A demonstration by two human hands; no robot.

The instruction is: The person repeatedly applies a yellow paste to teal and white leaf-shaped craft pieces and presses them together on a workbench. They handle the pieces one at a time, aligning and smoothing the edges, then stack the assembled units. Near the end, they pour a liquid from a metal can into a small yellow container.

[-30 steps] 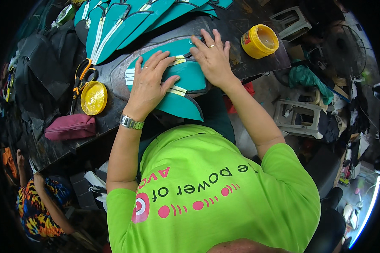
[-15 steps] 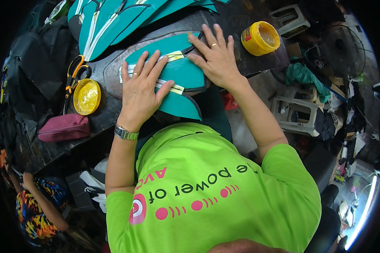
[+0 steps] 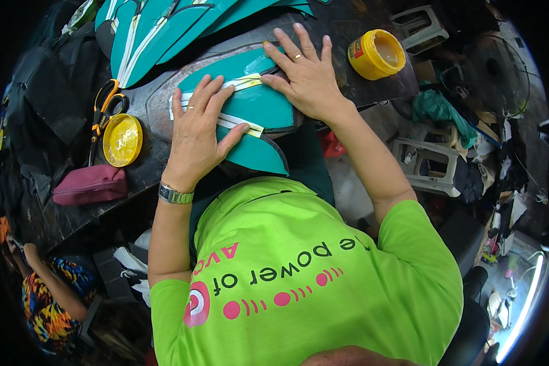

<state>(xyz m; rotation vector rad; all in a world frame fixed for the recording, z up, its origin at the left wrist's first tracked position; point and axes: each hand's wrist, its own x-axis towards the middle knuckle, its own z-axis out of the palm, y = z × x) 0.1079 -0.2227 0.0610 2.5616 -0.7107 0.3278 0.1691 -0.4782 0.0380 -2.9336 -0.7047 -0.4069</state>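
A teal panel with black edging and pale strips lies across a worn, rounded board at the table's near edge. One flap of it hangs over that edge toward my lap. My left hand rests flat on the panel's left part, fingers stretched over a white-and-yellow strip. Over the panel's far right corner my right hand is spread, its thumb close to the end of that strip. Both hands press from above and grip nothing. What lies beneath the palms is hidden.
More teal panels are heaped at the back. To the left are orange-and-black scissors, a yellow lid and a maroon pouch. An open yellow jar stands at the right. Another person is at lower left.
Both hands have shifted slightly left, and the right hand has slid a little away from me over the panel. Both remain flat.
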